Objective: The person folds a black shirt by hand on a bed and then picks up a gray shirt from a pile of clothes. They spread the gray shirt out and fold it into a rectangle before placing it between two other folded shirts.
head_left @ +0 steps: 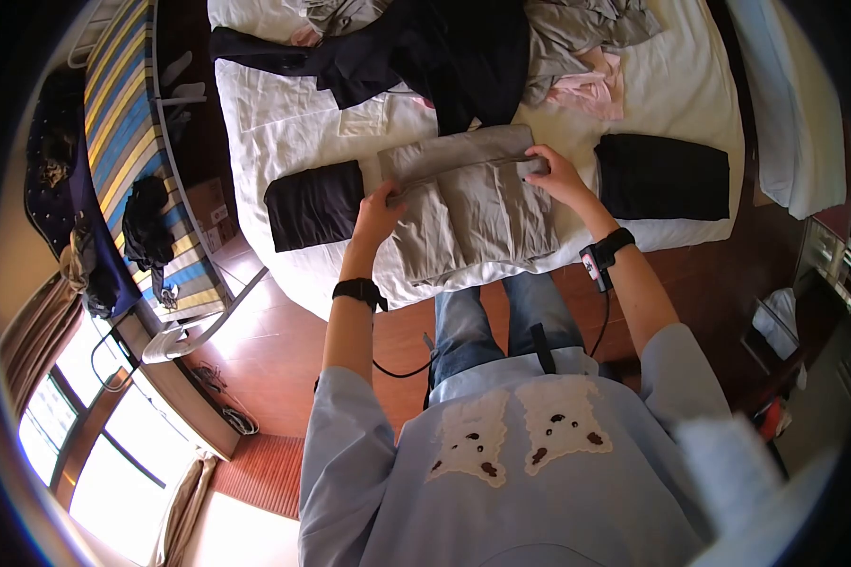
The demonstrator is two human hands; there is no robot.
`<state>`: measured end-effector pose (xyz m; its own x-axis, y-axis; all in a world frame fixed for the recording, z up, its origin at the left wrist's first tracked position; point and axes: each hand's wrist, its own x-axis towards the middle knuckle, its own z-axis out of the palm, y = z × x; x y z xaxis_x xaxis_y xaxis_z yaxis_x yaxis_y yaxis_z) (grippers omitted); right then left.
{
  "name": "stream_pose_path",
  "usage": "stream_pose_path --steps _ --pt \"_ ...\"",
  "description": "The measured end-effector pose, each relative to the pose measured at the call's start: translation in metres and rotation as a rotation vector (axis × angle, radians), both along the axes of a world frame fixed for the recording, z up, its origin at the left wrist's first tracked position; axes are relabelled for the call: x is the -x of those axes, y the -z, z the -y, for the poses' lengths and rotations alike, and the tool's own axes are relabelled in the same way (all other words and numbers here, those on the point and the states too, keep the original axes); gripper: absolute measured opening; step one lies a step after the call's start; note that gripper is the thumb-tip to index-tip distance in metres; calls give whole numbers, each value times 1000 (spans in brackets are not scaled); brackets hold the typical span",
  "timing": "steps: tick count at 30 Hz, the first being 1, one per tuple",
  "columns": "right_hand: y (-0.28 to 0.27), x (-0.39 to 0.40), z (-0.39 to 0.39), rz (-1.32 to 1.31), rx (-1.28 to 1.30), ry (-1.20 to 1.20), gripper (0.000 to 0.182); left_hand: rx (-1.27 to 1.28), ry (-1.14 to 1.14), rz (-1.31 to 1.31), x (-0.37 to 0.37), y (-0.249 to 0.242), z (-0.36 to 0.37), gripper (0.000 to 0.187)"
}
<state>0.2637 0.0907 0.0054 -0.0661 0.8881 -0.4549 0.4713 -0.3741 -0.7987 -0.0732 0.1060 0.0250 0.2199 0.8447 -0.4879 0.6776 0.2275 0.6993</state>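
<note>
A grey garment [473,222] lies partly folded on the bed's near side, with creases running down its near half. Its far part forms a flat folded band. At the left end of that fold, my left hand [380,210] pinches the cloth. My right hand [556,178] grips the right end of the same fold, fingers curled around the edge. To the left sits a folded dark garment [314,203], close to my left hand. A folded black garment [664,178] lies to the right, beyond my right wrist.
Loose black clothing [425,57] and rumpled grey cloth [577,38] are heaped at the far side of the white-sheeted bed [274,109]. Pink cloth [591,87] pokes out there. A striped ironing board [113,123] holding black cloth stands left.
</note>
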Motion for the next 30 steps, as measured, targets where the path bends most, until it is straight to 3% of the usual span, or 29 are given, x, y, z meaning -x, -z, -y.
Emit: stream_pose_path --steps 1,4,6,9,15,18,23,26,30 --pt "1 0 0 31 31 -1 44 66 62 -38 2 1 -2 36" --pt "-12 2 -4 123 145 -40 39 -58 -46 64 2 -1 -2 33" --pt "-34 -1 -16 186 230 -114 31 31 37 -129 1 -16 -8 32" --pt "-47 -4 -28 103 227 -84 36 29 122 -296 -2 -45 -18 32" --pt "-92 -4 -68 109 -193 -17 32 -213 100 -251 6 -87 -57 26" --pt "-146 -2 -94 49 21 87 24 -337 -14 -280 3 -131 -83 22" --pt "-211 5 -123 -117 -192 247 19 -715 -56 -252 1 -188 -116 18" --pt "-209 0 -140 -282 -326 291 17 -761 -70 -259 0 -210 -130 18" --pt "-221 2 -153 -199 -485 218 21 -850 -137 -274 -1 -225 -140 17"
